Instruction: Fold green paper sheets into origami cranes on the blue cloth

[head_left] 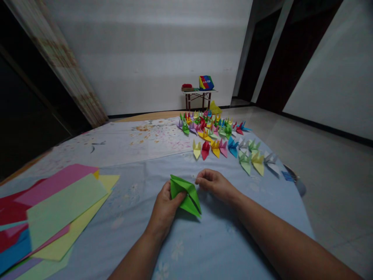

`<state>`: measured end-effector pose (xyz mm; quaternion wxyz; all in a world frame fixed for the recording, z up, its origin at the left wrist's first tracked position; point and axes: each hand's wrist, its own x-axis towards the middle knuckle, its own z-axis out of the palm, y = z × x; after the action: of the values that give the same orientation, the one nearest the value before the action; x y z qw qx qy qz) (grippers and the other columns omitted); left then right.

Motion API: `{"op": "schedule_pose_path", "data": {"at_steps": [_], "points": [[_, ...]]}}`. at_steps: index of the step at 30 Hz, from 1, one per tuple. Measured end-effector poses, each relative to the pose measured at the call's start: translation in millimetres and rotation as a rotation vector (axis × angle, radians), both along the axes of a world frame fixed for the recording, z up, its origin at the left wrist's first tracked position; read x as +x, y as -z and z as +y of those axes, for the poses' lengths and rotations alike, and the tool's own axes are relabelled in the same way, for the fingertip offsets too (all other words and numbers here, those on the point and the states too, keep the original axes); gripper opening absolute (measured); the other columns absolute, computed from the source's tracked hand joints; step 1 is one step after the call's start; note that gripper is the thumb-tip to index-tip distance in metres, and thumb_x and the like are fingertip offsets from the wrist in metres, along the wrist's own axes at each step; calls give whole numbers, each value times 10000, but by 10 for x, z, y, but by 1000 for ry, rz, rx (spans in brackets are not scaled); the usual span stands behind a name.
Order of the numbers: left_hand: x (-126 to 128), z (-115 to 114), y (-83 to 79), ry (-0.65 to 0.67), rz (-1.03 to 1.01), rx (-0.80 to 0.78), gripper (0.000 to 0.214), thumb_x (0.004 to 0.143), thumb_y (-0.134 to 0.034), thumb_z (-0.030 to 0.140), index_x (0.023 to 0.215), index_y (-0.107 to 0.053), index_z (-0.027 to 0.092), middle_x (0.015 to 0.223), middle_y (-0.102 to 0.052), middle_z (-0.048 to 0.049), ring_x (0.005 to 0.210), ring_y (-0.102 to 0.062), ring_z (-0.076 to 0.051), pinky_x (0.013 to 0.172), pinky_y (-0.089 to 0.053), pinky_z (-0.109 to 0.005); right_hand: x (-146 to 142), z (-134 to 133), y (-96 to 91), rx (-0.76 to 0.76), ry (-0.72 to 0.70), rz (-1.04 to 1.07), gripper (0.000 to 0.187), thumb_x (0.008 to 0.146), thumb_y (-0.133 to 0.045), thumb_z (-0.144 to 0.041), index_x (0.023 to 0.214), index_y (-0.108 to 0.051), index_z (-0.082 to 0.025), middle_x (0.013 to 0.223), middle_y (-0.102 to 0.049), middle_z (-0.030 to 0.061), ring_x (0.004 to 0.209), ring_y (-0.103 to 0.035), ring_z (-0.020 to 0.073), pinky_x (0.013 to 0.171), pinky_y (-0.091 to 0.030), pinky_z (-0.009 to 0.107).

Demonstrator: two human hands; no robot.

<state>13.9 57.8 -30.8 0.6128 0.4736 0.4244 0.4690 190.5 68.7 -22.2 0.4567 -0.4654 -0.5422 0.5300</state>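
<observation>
Left hand (164,208) at centre of view, palm turned inward, fingers wrapped around the lower left of a green folded paper (186,196); grip closed on it, thumb lying along the paper's face; paper sits tilted, its creased points toward 12 and 4 o'clock, held just above or against the light blue cloth (125,221), contact not distinguishable; right hand (214,184) at 1 o'clock from the paper, back of the hand upward, wrist slightly raised, fingers curled inward with thumb and fingertips drawn close together; its fingertips (198,179) sit just beside the paper's upper edge; cannot tell whether they pinch it; left forearm (136,260) enters from 7 o'clock, right forearm (279,237) from 4 o'clock, both low over the cloth; loose coloured paper sheets (64,204) overlap in a fan at 9 o'clock, well apart from both hands; rows of origami cranes (215,148) in many colours stand on the cloth at 12 to 1 o'clock, the nearest row near the right hand; a white sheet with paint spatter (142,142) lies at 11 o'clock; beyond it, at 12 o'clock, a small folding table (198,93) against the wall bears a multicoloured box (206,83) and a red object (187,86); tiled floor (329,194) at 3 o'clock.
</observation>
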Motion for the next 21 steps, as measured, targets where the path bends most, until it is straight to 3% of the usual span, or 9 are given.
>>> {"op": "schedule_pose_path", "data": {"at_steps": [4, 8, 14, 21], "points": [[-2, 2, 16, 6, -1, -8, 351, 653, -686, 264, 956, -542, 163, 804, -645, -11, 659, -596, -145, 646, -472, -253, -23, -5, -13, -39, -7, 25, 369, 661, -638, -478, 803, -550, -148, 700, -570, -5, 525, -464, 68, 482, -329, 199], [-4, -1, 11, 8, -6, 13, 340, 662, -681, 270, 953, -541, 165, 785, -640, -6, 686, -604, -156, 640, -475, -250, -79, -40, -10, -57, -79, -30, 335, 639, -669, -434, 735, -566, -130, 595, -525, -35, 501, -445, 60, 494, -338, 196], [6, -19, -64, 37, -63, -48, 323, 656, -690, 332, 902, -573, 158, 799, -660, -27, 689, -617, -165, 646, -477, -260, -116, -57, 20, -53, -58, -43, 282, 655, -658, -394, 688, -557, -133, 545, -499, -50, 470, -409, 52, 467, -308, 190], [-17, 16, -58, -55, 14, -53, 299, 622, -721, 336, 806, -572, 152, 687, -648, -2, 586, -595, -133, 582, -472, -237, -155, -76, 13, -83, -95, -37, 284, 645, -660, -391, 690, -568, -125, 543, -499, -49, 466, -398, 48, 461, -293, 186]]}}
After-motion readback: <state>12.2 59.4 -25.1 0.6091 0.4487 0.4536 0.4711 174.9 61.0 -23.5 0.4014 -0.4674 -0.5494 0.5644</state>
